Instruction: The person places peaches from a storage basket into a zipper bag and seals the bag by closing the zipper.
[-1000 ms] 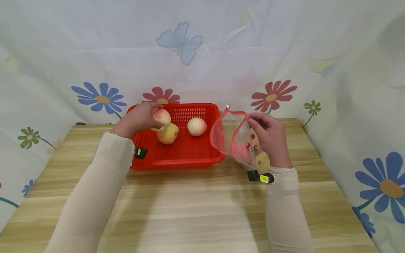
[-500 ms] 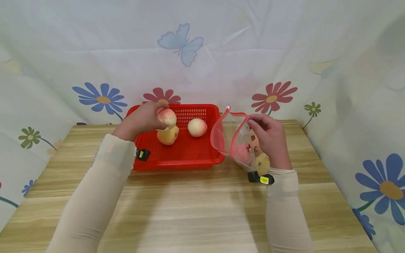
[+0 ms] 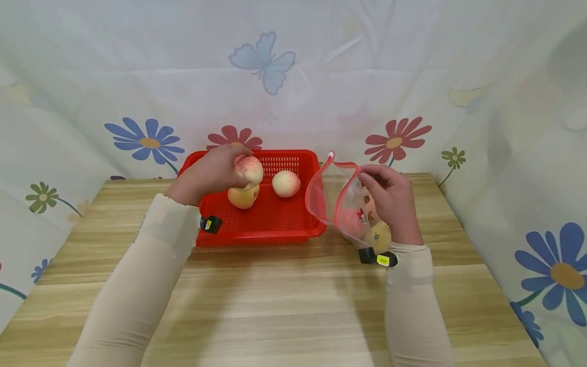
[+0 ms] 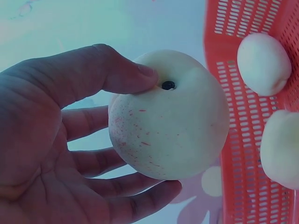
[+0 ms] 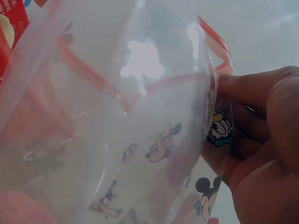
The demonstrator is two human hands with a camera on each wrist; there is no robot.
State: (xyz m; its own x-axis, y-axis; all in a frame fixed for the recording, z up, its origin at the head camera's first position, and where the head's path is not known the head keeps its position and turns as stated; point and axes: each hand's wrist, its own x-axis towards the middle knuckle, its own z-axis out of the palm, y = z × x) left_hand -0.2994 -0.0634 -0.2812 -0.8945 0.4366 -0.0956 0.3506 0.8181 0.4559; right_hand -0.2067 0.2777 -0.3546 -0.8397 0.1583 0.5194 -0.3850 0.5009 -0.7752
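My left hand (image 3: 208, 172) grips a pale peach (image 3: 249, 170) speckled red, lifted above the red basket (image 3: 293, 229); the left wrist view shows thumb and fingers curled round this peach (image 4: 168, 114). Two more peaches lie in the basket, one yellowish (image 3: 241, 197) under the held one, one pale (image 3: 286, 183) to its right. My right hand (image 3: 390, 199) pinches the edge of a clear zip bag (image 3: 337, 199) with a red rim and cartoon prints, held open beside the basket. The bag (image 5: 121, 130) fills the right wrist view. Fruit (image 3: 378, 235) lies in its bottom.
The wooden table (image 3: 284, 306) is walled by flower-printed white cloth (image 3: 293, 76) at the back and both sides. The basket stands at the table's far middle, the bag just right of it.
My left hand has carried the peach a little up and to the right over the basket. The right hand and the bag have stayed put.
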